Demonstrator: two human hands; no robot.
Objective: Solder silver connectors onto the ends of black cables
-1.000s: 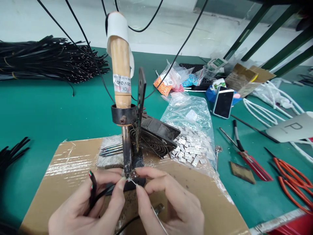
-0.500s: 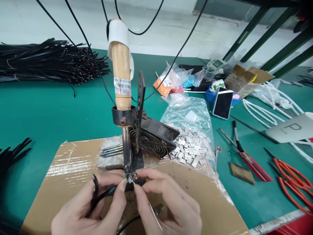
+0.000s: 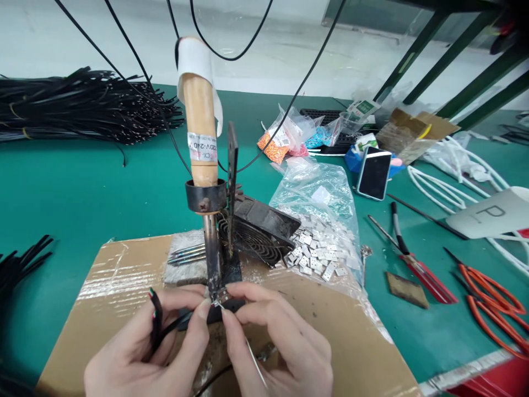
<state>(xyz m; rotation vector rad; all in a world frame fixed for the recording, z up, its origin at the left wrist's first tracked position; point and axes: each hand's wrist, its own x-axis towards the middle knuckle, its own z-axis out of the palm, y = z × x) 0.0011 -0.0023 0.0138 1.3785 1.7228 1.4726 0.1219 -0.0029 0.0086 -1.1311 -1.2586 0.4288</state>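
A soldering iron (image 3: 201,143) with a wooden handle stands upright in a black holder, tip down over a taped cardboard sheet (image 3: 111,281). Just below the tip sits a small silver board piece (image 3: 221,297). My left hand (image 3: 152,347) pinches a black cable (image 3: 167,328) with coloured wire ends and holds it against that piece. My right hand (image 3: 281,344) pinches a thin solder wire (image 3: 255,366) and holds its end at the same spot by the tip. Both hands rest on the cardboard, fingertips almost touching.
A black fan (image 3: 260,229) lies behind the iron. A clear bag of small silver pieces (image 3: 322,242) sits to the right, with a phone (image 3: 374,173), screwdrivers (image 3: 413,264), orange-handled pliers (image 3: 491,306) and white cables (image 3: 454,187). Black cable bundles (image 3: 82,105) lie at far left.
The view shifted slightly. My hands stay at the iron tip, with my right fingertips a little closer to the left ones and the solder wire fed slightly inward.
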